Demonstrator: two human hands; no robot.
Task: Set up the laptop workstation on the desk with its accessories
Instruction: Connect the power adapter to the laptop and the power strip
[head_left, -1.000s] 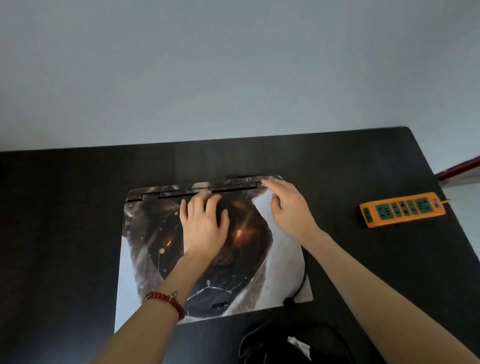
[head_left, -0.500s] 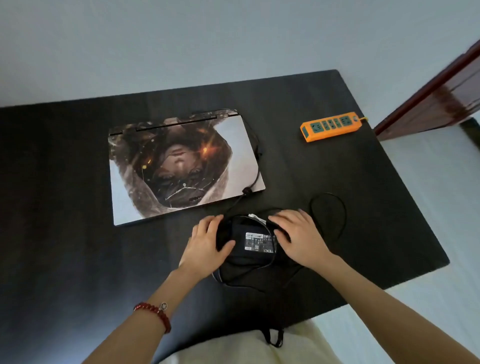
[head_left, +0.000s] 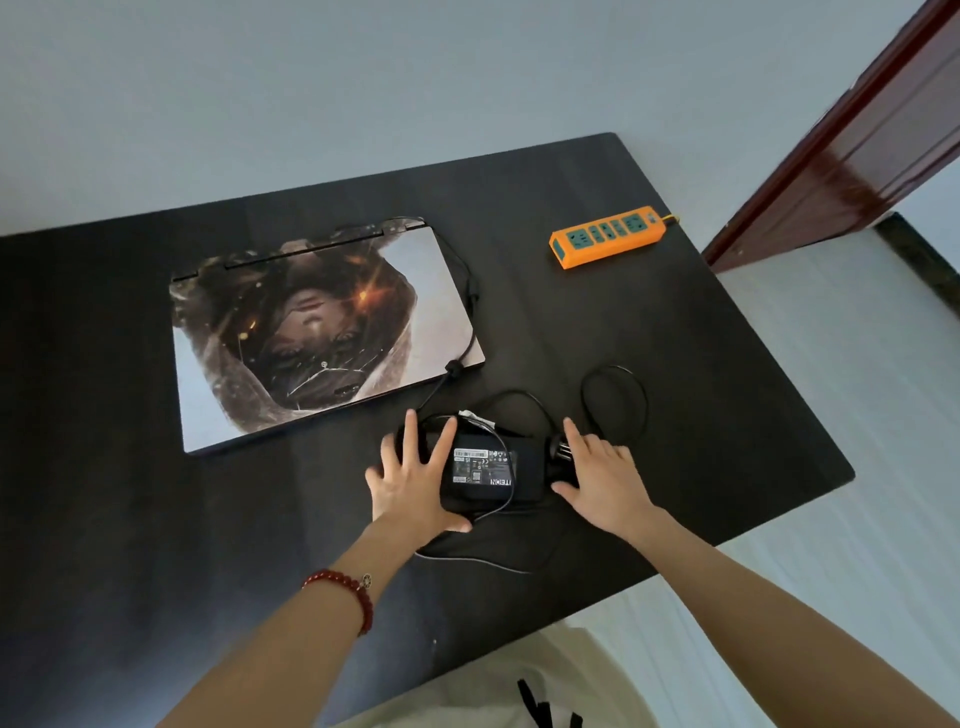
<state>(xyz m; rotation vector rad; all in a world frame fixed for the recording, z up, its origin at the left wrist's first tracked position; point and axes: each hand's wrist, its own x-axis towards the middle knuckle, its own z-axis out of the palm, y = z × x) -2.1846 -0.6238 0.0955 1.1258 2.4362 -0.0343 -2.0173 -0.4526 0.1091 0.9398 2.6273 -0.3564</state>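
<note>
**Both hands at the power brick, laptop closed**

The black desk (head_left: 156, 519) carries a closed laptop (head_left: 322, 338) at centre-left, its long axis running left to right and tilted slightly, hinge edge on the far side. An orange power strip (head_left: 608, 236) lies near the far right edge, angled the same way. The black power adapter (head_left: 485, 473) sits near the front edge, label up, long axis left to right, with its cable (head_left: 615, 400) looping around it. The left hand (head_left: 415, 483), fingers spread, rests against the adapter's left end; the right hand (head_left: 602, 478), fingers spread, lies on the plug end.
</note>
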